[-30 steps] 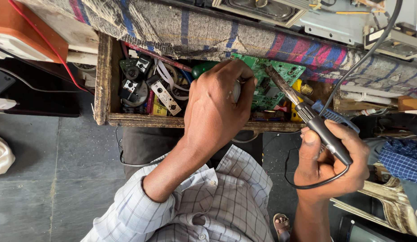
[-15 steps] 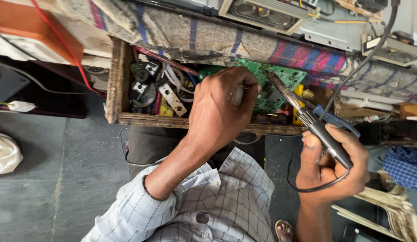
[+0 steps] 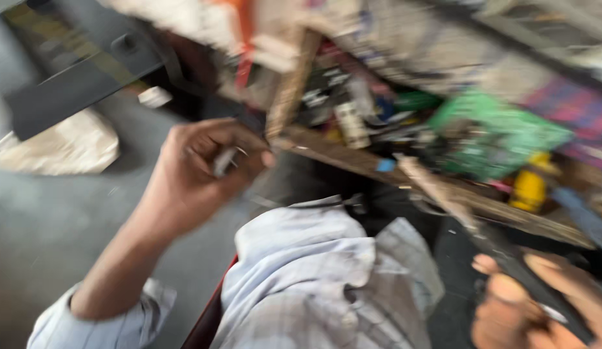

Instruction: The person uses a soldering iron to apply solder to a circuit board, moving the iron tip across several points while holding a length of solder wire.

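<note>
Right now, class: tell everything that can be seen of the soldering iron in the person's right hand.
The soldering iron is a long, slim tool, blurred by motion. Its dark handle sits in the closed right hand at the lower right. A paler shaft runs up and left from the handle, ending near the wooden tray's front edge, below the green circuit board. Whether the tip touches anything cannot be told.

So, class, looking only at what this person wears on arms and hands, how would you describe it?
The left hand and right hand are bare: no gloves, and no rings or watch can be made out through the blur. The left forearm is uncovered, with a pale checked shirt sleeve rolled back towards the elbow. The right arm lies out of view.
</note>
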